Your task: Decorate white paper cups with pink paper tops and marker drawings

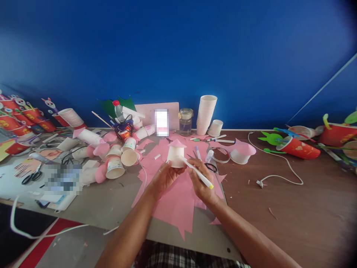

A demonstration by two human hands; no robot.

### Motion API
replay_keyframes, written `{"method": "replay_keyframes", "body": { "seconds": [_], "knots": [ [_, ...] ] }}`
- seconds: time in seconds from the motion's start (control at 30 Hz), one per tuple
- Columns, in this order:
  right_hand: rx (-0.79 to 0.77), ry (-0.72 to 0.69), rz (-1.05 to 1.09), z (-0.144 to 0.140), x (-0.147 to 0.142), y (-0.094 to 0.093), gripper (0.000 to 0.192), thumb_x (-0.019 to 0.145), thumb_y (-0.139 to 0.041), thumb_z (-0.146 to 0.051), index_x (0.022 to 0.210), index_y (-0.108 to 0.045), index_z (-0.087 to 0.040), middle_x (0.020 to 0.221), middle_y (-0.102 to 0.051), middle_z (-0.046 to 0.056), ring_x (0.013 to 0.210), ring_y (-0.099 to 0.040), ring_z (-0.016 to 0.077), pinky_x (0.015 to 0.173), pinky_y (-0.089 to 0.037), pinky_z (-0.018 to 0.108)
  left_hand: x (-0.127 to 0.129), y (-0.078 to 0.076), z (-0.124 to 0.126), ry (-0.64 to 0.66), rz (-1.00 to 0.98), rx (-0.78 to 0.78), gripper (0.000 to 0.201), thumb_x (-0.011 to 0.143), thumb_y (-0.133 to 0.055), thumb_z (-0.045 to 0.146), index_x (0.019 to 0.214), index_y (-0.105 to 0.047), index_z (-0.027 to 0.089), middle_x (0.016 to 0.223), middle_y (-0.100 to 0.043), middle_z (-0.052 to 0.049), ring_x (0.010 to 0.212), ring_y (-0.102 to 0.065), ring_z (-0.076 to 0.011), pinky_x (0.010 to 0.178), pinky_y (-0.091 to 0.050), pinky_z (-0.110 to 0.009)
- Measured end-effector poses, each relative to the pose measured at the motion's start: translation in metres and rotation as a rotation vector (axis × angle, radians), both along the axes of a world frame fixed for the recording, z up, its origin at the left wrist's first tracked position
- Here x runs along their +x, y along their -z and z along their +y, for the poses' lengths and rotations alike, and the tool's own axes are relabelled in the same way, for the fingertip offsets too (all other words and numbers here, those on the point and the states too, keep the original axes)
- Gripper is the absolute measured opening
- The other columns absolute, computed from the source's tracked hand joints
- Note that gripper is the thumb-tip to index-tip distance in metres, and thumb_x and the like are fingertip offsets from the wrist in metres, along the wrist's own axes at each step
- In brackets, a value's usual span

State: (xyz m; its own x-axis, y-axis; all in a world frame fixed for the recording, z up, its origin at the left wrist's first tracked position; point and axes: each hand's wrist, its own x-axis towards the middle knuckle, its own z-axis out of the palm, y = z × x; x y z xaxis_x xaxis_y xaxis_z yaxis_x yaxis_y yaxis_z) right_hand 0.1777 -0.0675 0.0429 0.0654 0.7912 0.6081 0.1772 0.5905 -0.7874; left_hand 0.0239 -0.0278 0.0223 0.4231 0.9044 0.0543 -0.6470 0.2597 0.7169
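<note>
Right hand (203, 179) grips marker (198, 173); left hand (164, 175) clasps cup (175, 155).

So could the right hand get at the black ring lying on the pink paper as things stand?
Probably yes, but not freely: the black ring lies in the open just beyond the right hand, yet that hand is holding a white marker, so its fingers are occupied.

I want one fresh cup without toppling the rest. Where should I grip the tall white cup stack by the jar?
Take the top cup of the cup stack at its rim, coming from above. The stack stands upright, mouths up, so the top one probably lifts straight off. The jar crowds the left side; a single cup crowds the right.
</note>
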Motion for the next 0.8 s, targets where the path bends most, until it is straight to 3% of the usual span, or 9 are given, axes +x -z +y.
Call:
{"method": "replay_keyframes", "body": {
  "seconds": [0.33, 0.57, 0.8],
  "knots": [
    [0.051, 0.036, 0.007, 0.0009, 0.0007, -0.0021, 0.016, 0.092, -0.051, -0.022, 0.105, -0.06, -0.022, 0.094, -0.065, 0.006, 0.088, -0.063, 0.0175, 0.077, -0.052, 0.031, 0.0011, 0.0016, -0.0012, -0.016, 0.066, 0.022, 0.055, 0.076, -0.072, 0.05, 0.116, -0.065, 0.013, 0.109, -0.069, -0.013, 0.098, -0.066, -0.022, 0.092, -0.05, -0.035],
    [0.04, 0.019, 0.012, 0.0005, 0.001, -0.0044, 0.015, 0.092, -0.05, -0.022, 0.104, -0.06, -0.023, 0.093, -0.065, 0.005, 0.086, -0.063, 0.0174, 0.075, -0.052, 0.03, 0.0011, 0.0024, 0.0001, -0.024, 0.107, 0.065, 0.045, 0.079, -0.068, 0.051, 0.11, -0.069, 0.019, 0.112, -0.07, -0.01, 0.106, -0.063, -0.0271, 0.095, -0.048, -0.038],
    [0.051, 0.032, -0.008, 0.0016, 0.0008, -0.0033, 0.016, 0.093, -0.049, -0.025, 0.103, -0.06, -0.022, 0.093, -0.065, 0.006, 0.087, -0.064, 0.0182, 0.075, -0.053, 0.031, 0.0012, 0.0031, 0.0005, -0.018, 0.094, 0.048, 0.045, 0.08, -0.068, 0.049, 0.112, -0.067, 0.017, 0.111, -0.069, -0.011, 0.105, -0.063, -0.0246, 0.095, -0.048, -0.036]
  ]
}}
